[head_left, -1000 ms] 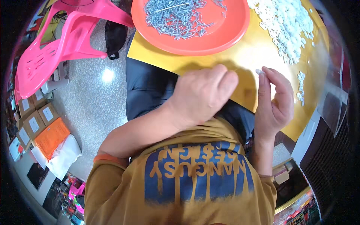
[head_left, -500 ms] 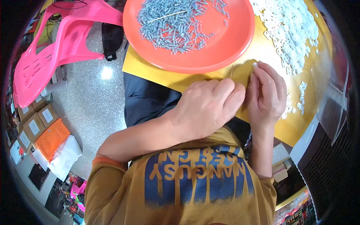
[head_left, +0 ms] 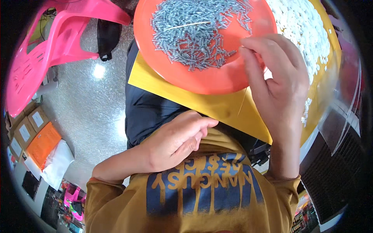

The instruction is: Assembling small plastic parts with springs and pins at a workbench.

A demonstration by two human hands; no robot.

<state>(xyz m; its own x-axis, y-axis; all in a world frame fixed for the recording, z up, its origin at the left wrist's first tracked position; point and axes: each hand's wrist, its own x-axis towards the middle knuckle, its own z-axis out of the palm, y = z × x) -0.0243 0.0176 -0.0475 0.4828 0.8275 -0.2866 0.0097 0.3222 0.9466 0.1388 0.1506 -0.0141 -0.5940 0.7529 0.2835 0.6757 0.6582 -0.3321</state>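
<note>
My right hand [head_left: 278, 72] is over the right rim of a round orange-red plate [head_left: 194, 83], its thumb and index fingertips pinched close together near some springs; what is between them, if anything, is too small to see. A heap of small metal springs [head_left: 190, 39] fills much of the plate, with a thin pale stick [head_left: 188, 25] lying across it. Low in front of my shirt, my left hand [head_left: 178, 139] is loosely open, fingers stretched forward, holding nothing I can see. Beyond it, a thin wire-like stick [head_left: 242, 101] shows against the yellow tabletop [head_left: 194, 103].
Small white plastic pieces [head_left: 301, 29] are heaped at the right, with a short row of them [head_left: 306, 112] nearer me. A clear plastic sheet [head_left: 342, 116] is at the far right. On the left are a pink chair [head_left: 58, 46] and cardboard boxes [head_left: 25, 130].
My left hand has left the thin stick and drawn back toward my shirt. My right hand has moved up to the plate. The view has shifted, so plate and table appear lower.
</note>
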